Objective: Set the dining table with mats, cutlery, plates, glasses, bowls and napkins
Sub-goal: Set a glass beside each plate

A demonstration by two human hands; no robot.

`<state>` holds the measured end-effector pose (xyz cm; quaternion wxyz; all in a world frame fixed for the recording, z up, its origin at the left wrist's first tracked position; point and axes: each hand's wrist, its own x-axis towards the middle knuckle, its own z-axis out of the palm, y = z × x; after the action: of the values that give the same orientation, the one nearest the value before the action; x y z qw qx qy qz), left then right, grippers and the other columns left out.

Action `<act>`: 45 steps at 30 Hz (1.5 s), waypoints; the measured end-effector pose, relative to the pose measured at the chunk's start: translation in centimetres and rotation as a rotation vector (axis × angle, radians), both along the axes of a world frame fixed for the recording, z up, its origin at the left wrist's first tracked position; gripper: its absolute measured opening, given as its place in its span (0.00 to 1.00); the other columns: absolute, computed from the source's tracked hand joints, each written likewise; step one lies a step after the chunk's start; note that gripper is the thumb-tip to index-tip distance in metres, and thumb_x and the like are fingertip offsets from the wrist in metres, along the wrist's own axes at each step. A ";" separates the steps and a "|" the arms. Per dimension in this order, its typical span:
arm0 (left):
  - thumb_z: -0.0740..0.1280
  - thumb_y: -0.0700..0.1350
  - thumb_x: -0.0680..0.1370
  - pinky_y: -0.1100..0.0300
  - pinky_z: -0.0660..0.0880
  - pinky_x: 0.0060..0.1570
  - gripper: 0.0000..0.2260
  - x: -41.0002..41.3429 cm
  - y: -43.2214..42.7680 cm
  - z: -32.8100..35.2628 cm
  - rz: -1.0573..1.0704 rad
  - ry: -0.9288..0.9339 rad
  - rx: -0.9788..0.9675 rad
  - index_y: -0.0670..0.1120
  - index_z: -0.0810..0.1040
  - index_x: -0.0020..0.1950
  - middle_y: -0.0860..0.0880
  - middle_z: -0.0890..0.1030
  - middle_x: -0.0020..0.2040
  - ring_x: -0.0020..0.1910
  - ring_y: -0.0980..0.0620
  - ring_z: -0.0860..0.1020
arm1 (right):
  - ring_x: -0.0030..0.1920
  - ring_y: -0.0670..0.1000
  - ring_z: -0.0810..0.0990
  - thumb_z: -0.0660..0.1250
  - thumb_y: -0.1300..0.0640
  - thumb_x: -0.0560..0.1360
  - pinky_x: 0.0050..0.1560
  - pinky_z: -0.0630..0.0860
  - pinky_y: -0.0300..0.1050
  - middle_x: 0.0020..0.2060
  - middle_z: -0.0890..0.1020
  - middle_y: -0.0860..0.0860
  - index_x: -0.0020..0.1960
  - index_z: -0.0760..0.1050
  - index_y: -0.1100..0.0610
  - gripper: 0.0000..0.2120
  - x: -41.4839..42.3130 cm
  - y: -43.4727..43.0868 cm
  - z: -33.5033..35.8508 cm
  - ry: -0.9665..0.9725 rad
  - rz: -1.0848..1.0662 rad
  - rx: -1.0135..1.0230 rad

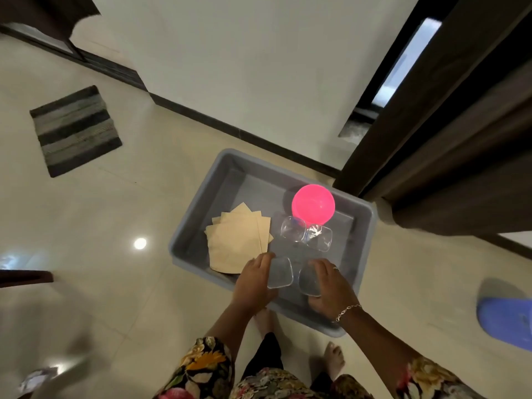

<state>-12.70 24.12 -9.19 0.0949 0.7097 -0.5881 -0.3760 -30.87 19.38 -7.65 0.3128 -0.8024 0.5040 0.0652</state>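
Two bare feet, one [263, 321] partly under the arms and the other [334, 359] nearer the camera, stand on the glossy pale floor [115, 211] between floral sleeves [207, 367]. Just beyond them both arms reach into the near end of a grey tub [207, 203] that sits on the floor. The left hand [254, 279] has its grip curled round a clear glass [280, 272], fingers on its left side. The right hand [328, 286], with a bracelet [347, 311] at the wrist and a ring [335, 267] on one finger, has its grip wrapped round a second clear glass [308, 280]. The two held glasses are just beside each other; whether they rest on the tub's bottom cannot be told.

Farther in, a fanned pile of beige napkins [236, 240] lies along the tub's left side, just beside the left hand. To its right stand two more clear glasses [293, 228] [319, 237], side by side. Behind them, partly overlapping them in view, sits a bright pink bowl [313, 207], mouth up.

On the floor at the right edge lies a blurred blue object [506, 321]. Well off to the far left lies a grey striped floor mat [75, 131], and a dark door frame [431, 125] rises behind the tub on the right.
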 end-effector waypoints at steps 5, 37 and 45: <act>0.74 0.47 0.69 0.64 0.69 0.57 0.30 -0.8 3.0 4.5 0.277 0.076 -0.126 0.45 0.66 0.68 0.49 0.72 0.65 0.62 0.49 0.73 | 0.59 0.55 0.74 0.74 0.59 0.63 0.55 0.71 0.41 0.60 0.73 0.53 0.62 0.69 0.57 0.29 -0.8 -0.3 4.8 -0.237 -0.054 -0.072; 0.70 0.61 0.60 0.76 0.68 0.49 0.28 -30.7 49.4 23.3 1.976 -0.261 -0.857 0.55 0.67 0.56 0.56 0.75 0.54 0.54 0.60 0.74 | 0.53 0.41 0.76 0.76 0.63 0.62 0.54 0.73 0.35 0.53 0.76 0.52 0.56 0.68 0.54 0.27 -3.3 35.1 21.9 -0.927 1.028 0.515; 0.78 0.46 0.65 0.78 0.67 0.46 0.28 -36.7 64.9 24.5 2.177 -0.357 -0.840 0.51 0.66 0.57 0.53 0.73 0.53 0.54 0.54 0.73 | 0.51 0.38 0.77 0.78 0.63 0.61 0.57 0.72 0.39 0.51 0.77 0.52 0.57 0.69 0.57 0.29 -7.2 51.9 21.8 -0.902 1.106 0.638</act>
<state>-49.40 89.03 15.28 0.5080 0.7932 0.2442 0.2307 -38.06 71.29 14.13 0.6251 -0.7572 -0.1884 0.0208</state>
